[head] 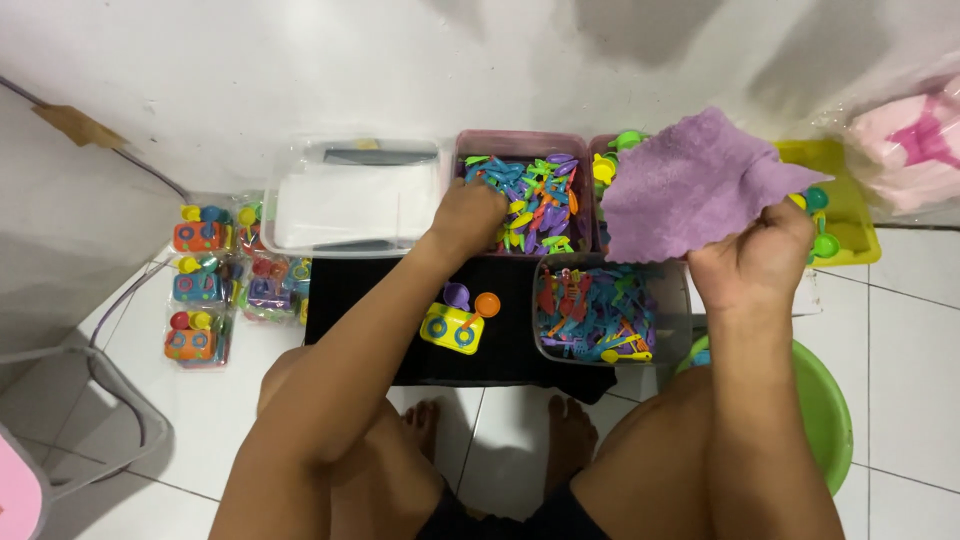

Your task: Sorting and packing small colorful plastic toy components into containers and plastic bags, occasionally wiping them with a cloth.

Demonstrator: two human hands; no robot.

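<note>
My left hand [465, 215] reaches into a pink-rimmed bin [520, 142] full of small coloured plastic toy pieces, fingers curled among them; I cannot tell whether it grips one. My right hand [755, 258] holds up a purple cloth [685, 185] that hangs over the bins to the right. A yellow toy stove [452, 328] with blue rings and small purple and orange cups on top sits on a black mat [350, 300] in front of me.
A clear bin [650, 275] of mixed toy pieces stands near my right knee. A clear lidded box [350, 200] sits left, with packed toy sets [200, 290] on the floor. A yellow tray [850, 210], a green basin [825, 410] and a pink bag [910, 140] lie right.
</note>
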